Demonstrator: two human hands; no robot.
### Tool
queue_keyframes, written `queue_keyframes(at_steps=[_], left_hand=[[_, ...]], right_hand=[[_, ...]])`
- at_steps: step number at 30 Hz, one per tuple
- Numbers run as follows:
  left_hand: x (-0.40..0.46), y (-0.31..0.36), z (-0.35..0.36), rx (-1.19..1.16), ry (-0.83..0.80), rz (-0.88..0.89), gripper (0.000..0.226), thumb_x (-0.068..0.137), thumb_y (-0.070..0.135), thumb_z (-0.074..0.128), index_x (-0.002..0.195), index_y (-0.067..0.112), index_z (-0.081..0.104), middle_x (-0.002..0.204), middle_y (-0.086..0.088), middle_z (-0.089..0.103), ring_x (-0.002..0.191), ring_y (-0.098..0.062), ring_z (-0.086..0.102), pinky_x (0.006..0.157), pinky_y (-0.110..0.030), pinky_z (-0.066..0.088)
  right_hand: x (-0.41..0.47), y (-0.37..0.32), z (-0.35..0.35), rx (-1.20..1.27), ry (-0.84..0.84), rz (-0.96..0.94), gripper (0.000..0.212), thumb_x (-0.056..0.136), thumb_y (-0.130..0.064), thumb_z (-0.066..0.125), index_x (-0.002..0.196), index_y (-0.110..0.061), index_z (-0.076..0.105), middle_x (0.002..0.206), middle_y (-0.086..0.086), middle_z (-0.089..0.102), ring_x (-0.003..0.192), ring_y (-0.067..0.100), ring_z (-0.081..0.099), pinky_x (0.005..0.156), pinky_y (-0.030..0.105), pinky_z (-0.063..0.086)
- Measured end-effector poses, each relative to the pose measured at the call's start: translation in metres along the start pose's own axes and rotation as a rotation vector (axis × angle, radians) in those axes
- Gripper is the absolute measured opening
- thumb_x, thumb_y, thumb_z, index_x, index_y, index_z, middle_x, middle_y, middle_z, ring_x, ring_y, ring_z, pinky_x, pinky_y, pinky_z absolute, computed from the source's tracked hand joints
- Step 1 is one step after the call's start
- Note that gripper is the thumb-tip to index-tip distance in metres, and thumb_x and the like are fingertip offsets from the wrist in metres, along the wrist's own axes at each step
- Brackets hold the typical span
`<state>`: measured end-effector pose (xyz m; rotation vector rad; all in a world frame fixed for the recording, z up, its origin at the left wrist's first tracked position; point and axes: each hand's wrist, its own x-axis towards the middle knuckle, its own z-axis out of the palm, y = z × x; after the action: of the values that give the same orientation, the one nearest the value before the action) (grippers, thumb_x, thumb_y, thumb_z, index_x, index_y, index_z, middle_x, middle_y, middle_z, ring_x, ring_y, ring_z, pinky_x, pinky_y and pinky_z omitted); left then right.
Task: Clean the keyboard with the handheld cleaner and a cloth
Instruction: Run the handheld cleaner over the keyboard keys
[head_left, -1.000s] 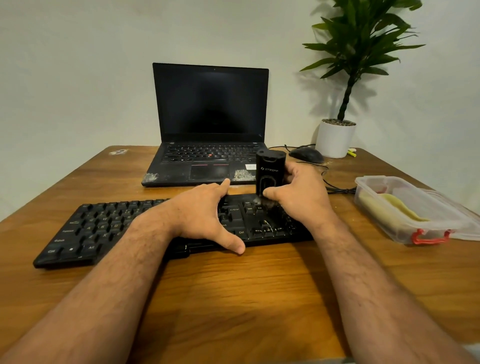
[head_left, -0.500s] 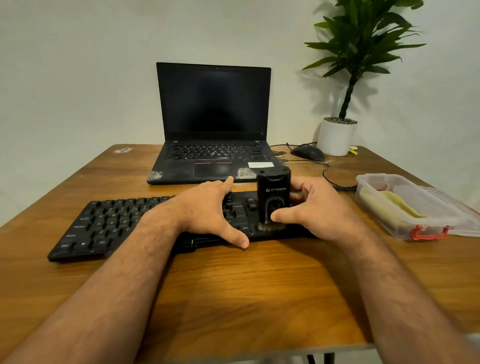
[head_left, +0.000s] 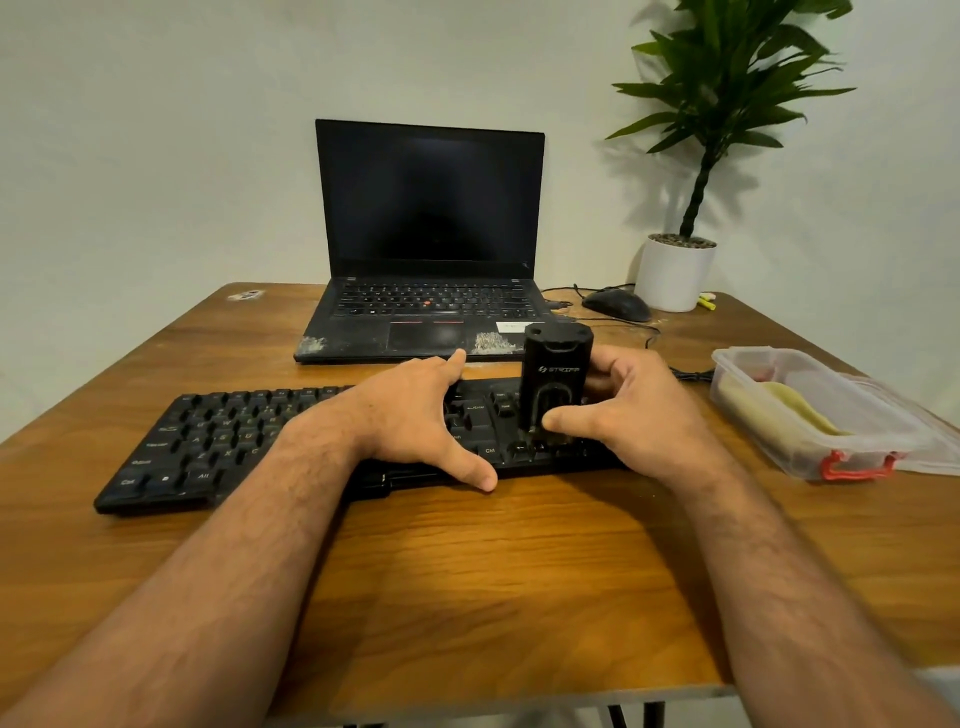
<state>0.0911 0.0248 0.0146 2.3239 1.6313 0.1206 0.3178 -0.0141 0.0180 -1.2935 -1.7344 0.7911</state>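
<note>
Handheld cleaner (head_left: 556, 382) stands upright on right part of black keyboard (head_left: 228, 441) — long axis vertical, bottom end down on keys, logo side toward camera. Right hand (head_left: 631, 410) grips it, thumb across lower front, fingers curled round far side. Left hand (head_left: 415, 415) spread, fingers straight, pressing flat on keyboard middle (thumb at near edge). Keyboard lies lengthwise left-right on wooden table (head_left: 493, 571) — laptop (head_left: 431, 249) behind it.
</note>
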Motion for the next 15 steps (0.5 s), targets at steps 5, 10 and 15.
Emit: queue_keyframes(at_steps=[5,10,15], left_hand=[[0.000,0.000,0.000,-0.003,0.000,-0.001,0.149,0.049,0.073,0.084,0.161,0.019,0.001,0.167,0.002,0.019,0.151,-0.018,0.021,0.124,-0.040,0.022],[-0.001,0.000,-0.001,-0.009,-0.005,-0.004,0.150,0.049,0.072,0.084,0.161,0.020,0.000,0.166,0.002,0.020,0.151,-0.018,0.022,0.124,-0.041,0.022],[-0.001,0.000,0.000,-0.006,0.004,0.004,0.149,0.050,0.071,0.085,0.161,0.020,0.001,0.166,0.002,0.021,0.150,-0.018,0.022,0.123,-0.039,0.023]], right_hand=[[-0.001,-0.002,0.004,-0.008,-0.051,-0.024,0.048,0.075,-0.006,0.083,0.110,-0.035,0.069,0.093,-0.022,0.075,0.086,-0.007,0.069,0.068,0.011,0.053],[-0.003,0.003,-0.013,-0.011,0.019,0.002,0.047,0.073,-0.008,0.085,0.102,-0.040,0.067,0.089,-0.028,0.073,0.085,-0.011,0.067,0.067,0.010,0.050],[-0.003,-0.003,0.007,-0.016,-0.085,-0.004,0.052,0.074,-0.011,0.084,0.118,-0.032,0.068,0.104,-0.017,0.075,0.100,-0.001,0.068,0.087,0.027,0.056]])
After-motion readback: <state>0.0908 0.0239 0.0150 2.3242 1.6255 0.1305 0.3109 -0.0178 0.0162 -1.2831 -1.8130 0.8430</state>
